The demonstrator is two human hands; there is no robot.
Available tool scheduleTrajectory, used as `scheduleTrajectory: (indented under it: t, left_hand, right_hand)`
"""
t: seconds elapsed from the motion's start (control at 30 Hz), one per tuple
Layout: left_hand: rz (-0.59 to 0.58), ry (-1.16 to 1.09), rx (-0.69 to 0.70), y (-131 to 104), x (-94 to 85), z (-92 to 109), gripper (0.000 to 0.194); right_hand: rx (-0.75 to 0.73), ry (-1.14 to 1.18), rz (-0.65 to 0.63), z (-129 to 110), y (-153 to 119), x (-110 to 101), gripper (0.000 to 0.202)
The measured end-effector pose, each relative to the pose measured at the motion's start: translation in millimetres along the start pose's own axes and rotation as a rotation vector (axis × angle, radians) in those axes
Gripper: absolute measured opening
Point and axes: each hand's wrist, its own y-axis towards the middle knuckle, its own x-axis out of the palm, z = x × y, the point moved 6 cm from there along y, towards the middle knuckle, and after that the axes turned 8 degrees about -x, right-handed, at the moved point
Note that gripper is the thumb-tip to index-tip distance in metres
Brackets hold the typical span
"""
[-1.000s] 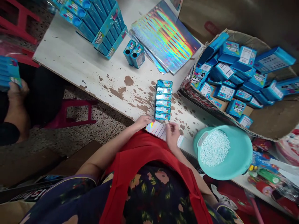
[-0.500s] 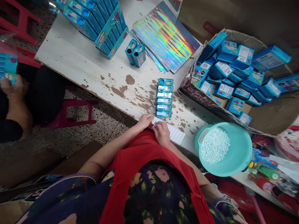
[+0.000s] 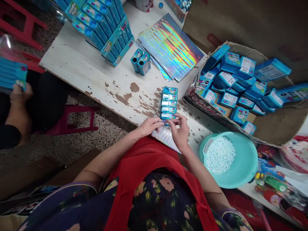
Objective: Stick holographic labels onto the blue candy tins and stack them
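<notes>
A row of small blue candy boxes [image 3: 169, 103], most with a shiny strip across the top, stands at the table's near edge. My left hand [image 3: 151, 126] is closed at the near end of the row, pinching a thin strip sticker [image 3: 165, 121]. From the other side, my right hand [image 3: 180, 131] has thumb and finger closed at the strip's other end, against the nearest box. Below my hands lies a whitish sheet of strip stickers [image 3: 166, 138], partly over the red apron [image 3: 154, 154]. My fingers hide part of the nearest box.
Two blue boxes [image 3: 141, 62] stand beside holographic sheets [image 3: 172, 46]. Behind them is a tall display pack [image 3: 103, 32]. At right are a carton of blue boxes [image 3: 240, 86] and a turquoise tub [image 3: 245, 160] of pale candies. Another person's hand [image 3: 21, 91] holds a blue pack.
My hands have moved from the sticker sheet up to the nearest box of the row, with a strip between them. The sheet has shifted toward my lap. The camera view has tilted slightly.
</notes>
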Motion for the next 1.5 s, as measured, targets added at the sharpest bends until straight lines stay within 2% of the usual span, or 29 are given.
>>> scheduleTrajectory:
  t: [0.07, 0.17, 0.23, 0.3, 0.4, 0.5, 0.6, 0.77, 0.87, 0.97, 1.07, 1.13, 1.23, 1.3, 1.4, 1.5]
  left_hand:
    - [0.043, 0.097, 0.020, 15, -11.0, 12, 0.031]
    - [0.130, 0.288, 0.067, 45, -33.9, 36, 0.023]
    - [0.194, 0.367, 0.112, 65, -50.4, 54, 0.018]
    - [0.229, 0.399, 0.160, 84, -64.4, 69, 0.021]
    - [0.235, 0.395, 0.192, 108, -79.0, 78, 0.026]
    - [0.266, 0.383, 0.165, 124, -88.3, 73, 0.024]
    - [0.268, 0.269, 0.147, 133, -91.4, 63, 0.024]
    - [0.067, -0.076, 0.108, 138, -86.2, 51, 0.028]
    - [0.007, -0.189, 0.062, 139, -87.9, 47, 0.029]
    - [-0.038, -0.173, 0.053, 139, -89.9, 48, 0.027]
    - [-0.043, -0.107, 0.015, 141, -91.3, 48, 0.022]
    - [-0.021, -0.076, 0.013, 141, -90.7, 48, 0.020]
    - [0.089, 0.043, 0.066, 141, -85.6, 46, 0.021]
    - [0.252, 0.190, 0.079, 140, -81.4, 39, 0.022]
    - [0.484, 0.345, -0.011, 136, -74.0, 20, 0.029]
    - [0.592, 0.353, -0.105, 132, -68.4, 4, 0.036]
  right_hand:
    - [0.096, 0.033, 0.017, 16, 20, 8, 0.031]
    - [0.184, 0.097, 0.038, 36, 60, 22, 0.024]
    - [0.152, 0.096, 0.079, 40, 90, 27, 0.020]
    - [0.109, 0.062, 0.115, 42, 115, 30, 0.017]
    - [0.078, -0.046, 0.155, 46, 138, 34, 0.023]
    - [0.044, -0.217, 0.176, 47, 143, 39, 0.029]
    - [0.043, -0.325, 0.189, 49, 140, 44, 0.028]
    - [0.049, -0.352, 0.223, 52, 140, 43, 0.027]
    - [0.050, -0.307, 0.231, 61, 144, 38, 0.023]
    - [0.063, -0.222, 0.240, 74, 148, 33, 0.029]
    - [0.179, -0.072, 0.241, 95, 150, 32, 0.043]
    - [0.267, 0.053, 0.178, 108, 149, 37, 0.049]
    - [0.309, 0.161, 0.125, 115, 149, 42, 0.055]
    - [0.322, 0.182, 0.128, 115, 149, 42, 0.058]
    - [0.350, 0.212, 0.124, 114, 150, 41, 0.058]
    - [0.358, 0.283, 0.131, 114, 147, 37, 0.059]
